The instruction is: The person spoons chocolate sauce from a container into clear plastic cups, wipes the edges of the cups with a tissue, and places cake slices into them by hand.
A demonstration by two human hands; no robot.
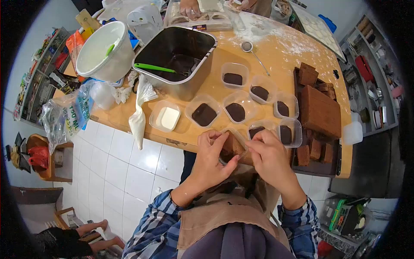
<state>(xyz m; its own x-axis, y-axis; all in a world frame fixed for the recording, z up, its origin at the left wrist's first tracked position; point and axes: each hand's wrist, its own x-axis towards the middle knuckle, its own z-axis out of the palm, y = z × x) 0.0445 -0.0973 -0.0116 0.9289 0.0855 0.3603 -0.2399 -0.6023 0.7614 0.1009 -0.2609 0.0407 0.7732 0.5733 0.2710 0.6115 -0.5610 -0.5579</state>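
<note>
Low at the table's near edge, my left hand point(209, 162) curls around a small clear plastic container, its thumb and fingers at a piece of brown chocolate cake point(232, 146) inside. My right hand point(274, 162) pinches the far side of that container's rim; its fingertips partly hide what they touch. Just beyond stand several clear containers with dark chocolate in the bottom, one point(204, 114) left of my hands and another point(290, 133) beside my right hand. A container with white cream point(167, 119) stands farther left.
Cut chocolate cake point(320, 111) lies on a dark tray at right. A piping bag point(138, 114) overhangs the front edge. Behind are a deep metal pan point(172, 82) with a green spatula point(155, 67), a white tub point(103, 52) and a small strainer point(247, 46). Another person's hand point(189, 8) works opposite.
</note>
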